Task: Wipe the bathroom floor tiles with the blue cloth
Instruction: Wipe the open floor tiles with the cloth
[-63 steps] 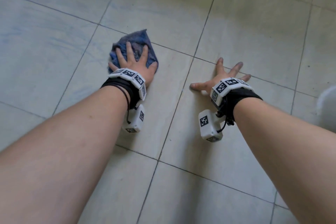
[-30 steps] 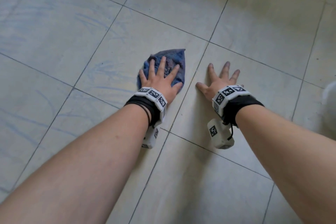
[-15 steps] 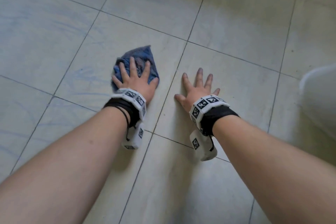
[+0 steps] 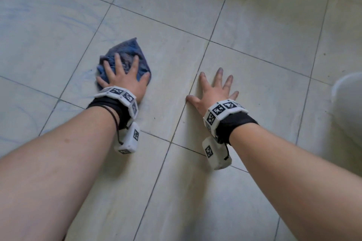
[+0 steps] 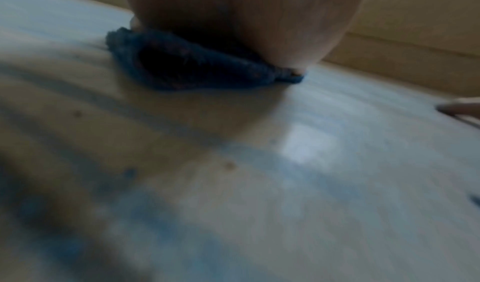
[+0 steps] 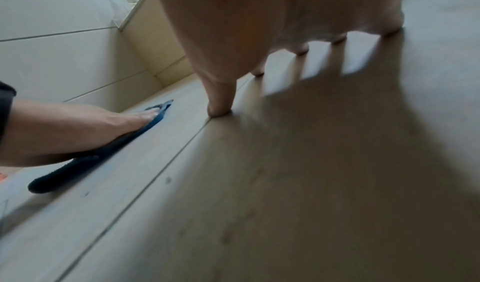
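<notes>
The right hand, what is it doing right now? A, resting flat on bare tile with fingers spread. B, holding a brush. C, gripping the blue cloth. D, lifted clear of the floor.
A: the right hand lies spread on the bare floor tile, while the blue cloth sits under the left hand.

Bare forearms; each wrist wears a black fabric strap (image 4: 238,123), a white band of black-and-white square markers (image 4: 119,94), and a white camera box (image 4: 216,153).
</notes>
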Motion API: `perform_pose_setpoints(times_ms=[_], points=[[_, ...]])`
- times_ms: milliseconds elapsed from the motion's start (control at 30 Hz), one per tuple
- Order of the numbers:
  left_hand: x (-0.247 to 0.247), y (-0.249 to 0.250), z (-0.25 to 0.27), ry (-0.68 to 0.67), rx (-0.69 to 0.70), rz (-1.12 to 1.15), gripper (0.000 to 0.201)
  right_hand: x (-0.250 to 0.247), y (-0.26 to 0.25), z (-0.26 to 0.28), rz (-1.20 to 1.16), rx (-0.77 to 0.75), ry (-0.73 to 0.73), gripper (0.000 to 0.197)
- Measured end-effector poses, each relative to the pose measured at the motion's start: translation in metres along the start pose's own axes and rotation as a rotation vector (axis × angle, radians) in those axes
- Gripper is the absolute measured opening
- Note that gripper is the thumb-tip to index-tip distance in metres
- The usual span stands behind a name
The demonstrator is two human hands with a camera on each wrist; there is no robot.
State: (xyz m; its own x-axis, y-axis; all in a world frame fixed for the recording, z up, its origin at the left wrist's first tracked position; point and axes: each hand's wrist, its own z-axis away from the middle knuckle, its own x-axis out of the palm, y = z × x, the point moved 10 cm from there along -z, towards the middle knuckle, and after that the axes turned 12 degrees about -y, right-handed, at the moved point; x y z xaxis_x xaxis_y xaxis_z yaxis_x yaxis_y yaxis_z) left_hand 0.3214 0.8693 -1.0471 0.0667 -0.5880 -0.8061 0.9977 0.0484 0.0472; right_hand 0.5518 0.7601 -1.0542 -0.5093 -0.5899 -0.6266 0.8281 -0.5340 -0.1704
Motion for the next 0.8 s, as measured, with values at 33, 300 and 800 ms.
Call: perform_pose_setpoints(times_ms=[33,300,800], points=[[0.001,0.002,0.002,-0.001,0.002,0.009,0.064,0.000,-0.003,-0.001,-0.007,0.011,0.005,0.085],[0.014,0.039,0.011,-0.062,0.223,-0.056,0.066,-0.004,-0.024,-0.010,-0.049,0.081,0.016,0.099],[0.007,0.046,0.006,-0.141,0.146,-0.007,0.068,-0.004,-0.027,-0.009,-0.017,0.146,-0.098,0.103]])
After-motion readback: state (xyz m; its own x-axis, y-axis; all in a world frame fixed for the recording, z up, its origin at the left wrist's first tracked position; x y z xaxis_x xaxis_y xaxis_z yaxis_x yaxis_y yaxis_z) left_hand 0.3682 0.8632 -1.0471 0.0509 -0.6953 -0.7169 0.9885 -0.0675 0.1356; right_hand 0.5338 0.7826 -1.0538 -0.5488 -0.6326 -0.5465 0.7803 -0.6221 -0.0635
